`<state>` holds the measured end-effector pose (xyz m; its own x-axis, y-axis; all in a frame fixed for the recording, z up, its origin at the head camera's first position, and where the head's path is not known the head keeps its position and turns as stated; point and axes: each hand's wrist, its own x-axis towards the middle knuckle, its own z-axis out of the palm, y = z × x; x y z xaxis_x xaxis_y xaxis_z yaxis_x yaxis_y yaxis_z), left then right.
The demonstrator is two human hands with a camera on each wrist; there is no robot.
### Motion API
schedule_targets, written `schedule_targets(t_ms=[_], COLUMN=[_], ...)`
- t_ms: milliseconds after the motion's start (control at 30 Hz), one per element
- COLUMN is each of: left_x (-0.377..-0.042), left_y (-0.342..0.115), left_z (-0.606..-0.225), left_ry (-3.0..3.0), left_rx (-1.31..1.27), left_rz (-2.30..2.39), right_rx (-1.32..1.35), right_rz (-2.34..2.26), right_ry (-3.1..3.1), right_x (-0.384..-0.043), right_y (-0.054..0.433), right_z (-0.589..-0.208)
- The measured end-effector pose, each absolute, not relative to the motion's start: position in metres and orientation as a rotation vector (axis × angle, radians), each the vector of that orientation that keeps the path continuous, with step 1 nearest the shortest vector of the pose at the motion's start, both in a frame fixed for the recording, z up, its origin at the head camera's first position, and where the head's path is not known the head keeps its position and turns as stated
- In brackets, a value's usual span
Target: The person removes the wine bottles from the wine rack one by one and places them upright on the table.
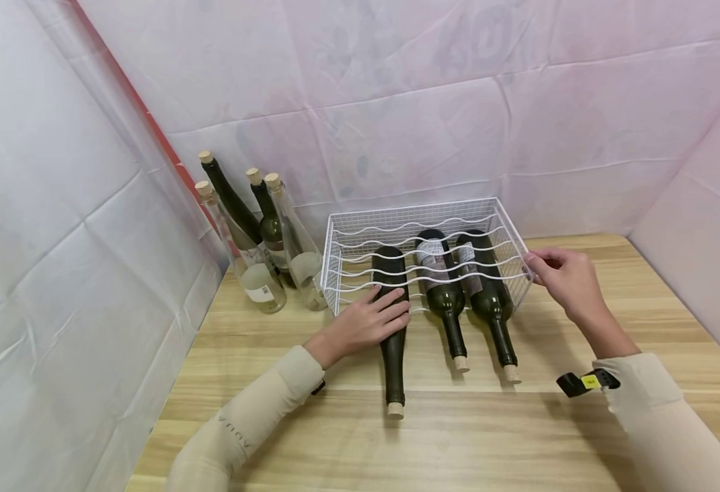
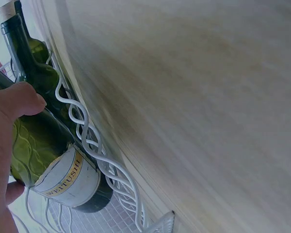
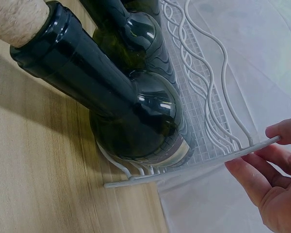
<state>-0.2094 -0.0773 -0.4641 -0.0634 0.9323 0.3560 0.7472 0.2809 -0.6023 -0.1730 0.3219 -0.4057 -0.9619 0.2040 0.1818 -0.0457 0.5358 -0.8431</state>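
Observation:
My left hand [image 1: 365,321] grips a dark green wine bottle [image 1: 393,365] around its body, thumb on one side and fingers on the other. This bottle lies in the white wire wine rack [image 1: 409,208], its corked neck pointing toward me. A label reading WEITUSHI shows on the bottle [image 2: 70,177] in the left wrist view. At the rack's right end, my right hand [image 1: 565,281] pinches the upper edge between thumb and fingers. Two more dark wine bottles, one in the middle [image 1: 445,297] and one at the right [image 1: 489,301], lie in the rack, corks forward.
Left of the rack stand several corked bottles, among them a clear one [image 1: 301,256] close to its side and a dark one [image 1: 231,198] behind. White sheeting [image 1: 397,137] hangs behind and at both sides. Everything stands on a wood-grain table [image 1: 458,437].

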Motion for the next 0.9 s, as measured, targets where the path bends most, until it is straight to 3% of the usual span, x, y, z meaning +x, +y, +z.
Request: schedule_targets(t_ms=[900], left_x=[-0.195], left_y=[-0.111], left_z=[-0.466], left_ry=[-2.006], left_rx=[-1.632], left_rz=[-0.375], right_rx=[-0.157], right_rz=[1.422], right_ry=[-2.505], right_x=[-0.175], right_y=[0.323], right_z=[-0.407])
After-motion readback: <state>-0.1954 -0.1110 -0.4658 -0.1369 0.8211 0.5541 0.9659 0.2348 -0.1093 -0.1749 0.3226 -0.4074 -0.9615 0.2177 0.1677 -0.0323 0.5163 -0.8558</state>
